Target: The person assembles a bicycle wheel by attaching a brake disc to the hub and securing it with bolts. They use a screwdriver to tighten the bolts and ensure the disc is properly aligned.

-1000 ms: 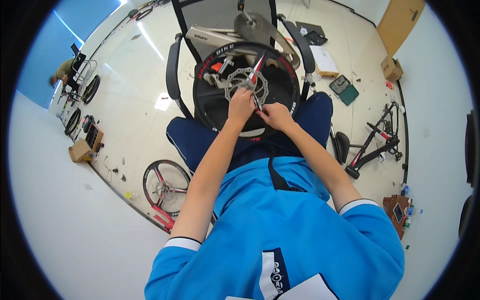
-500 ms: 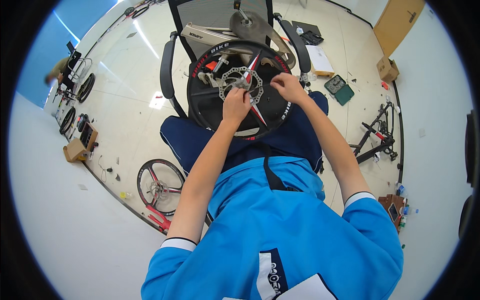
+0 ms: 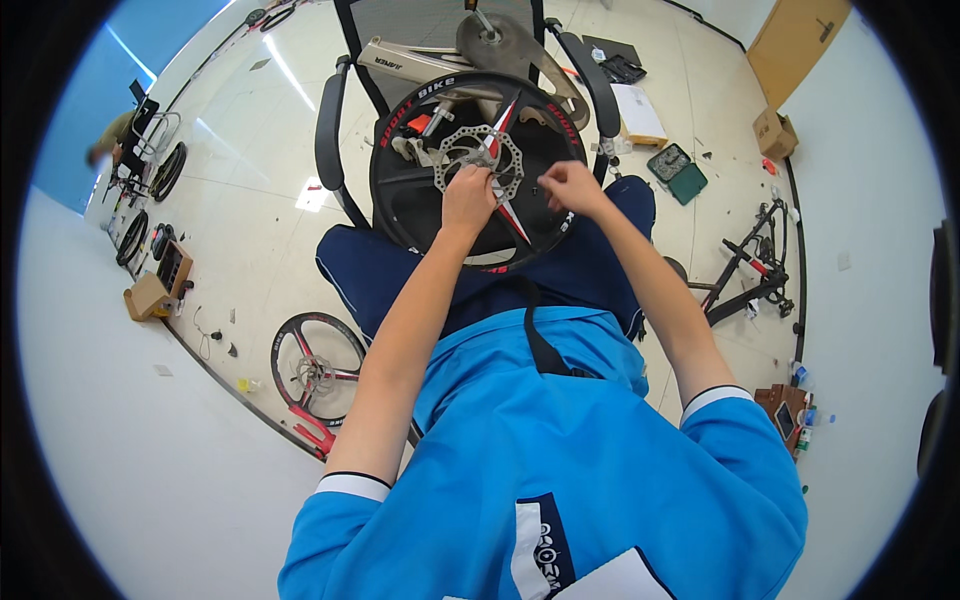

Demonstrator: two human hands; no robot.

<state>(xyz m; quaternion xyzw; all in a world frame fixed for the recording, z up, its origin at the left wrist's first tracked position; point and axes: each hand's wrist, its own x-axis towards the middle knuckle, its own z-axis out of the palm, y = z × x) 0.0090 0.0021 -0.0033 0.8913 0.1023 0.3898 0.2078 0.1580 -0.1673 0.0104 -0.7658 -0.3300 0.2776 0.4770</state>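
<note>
A black bicycle wheel [image 3: 410, 215] with red and white markings on its rim and spokes lies across my lap and the chair seat. A silver brake disc [image 3: 511, 160] with a perforated edge sits at its middle. My left hand [image 3: 468, 205] rests at the disc's near side, its fingertips pinched close to the hub; whatever is between them is hidden. Over the wheel's right half hovers my right hand [image 3: 572, 190], thumb and fingers pressed together. Anything in that pinch is too small to name.
An office chair with black armrests [image 3: 329, 130] holds a pale bike frame [image 3: 395, 62] behind the wheel. On the floor lie an open green case [image 3: 686, 183], a black bike frame [image 3: 750, 270], a second wheel [image 3: 300, 375] and a red fork [image 3: 315, 432]. A person [image 3: 112, 138] is at far left.
My right hand has come slightly lower over the wheel, its fingers drawn closer together. The left hand stays by the hub. The whole view has shifted a little.
</note>
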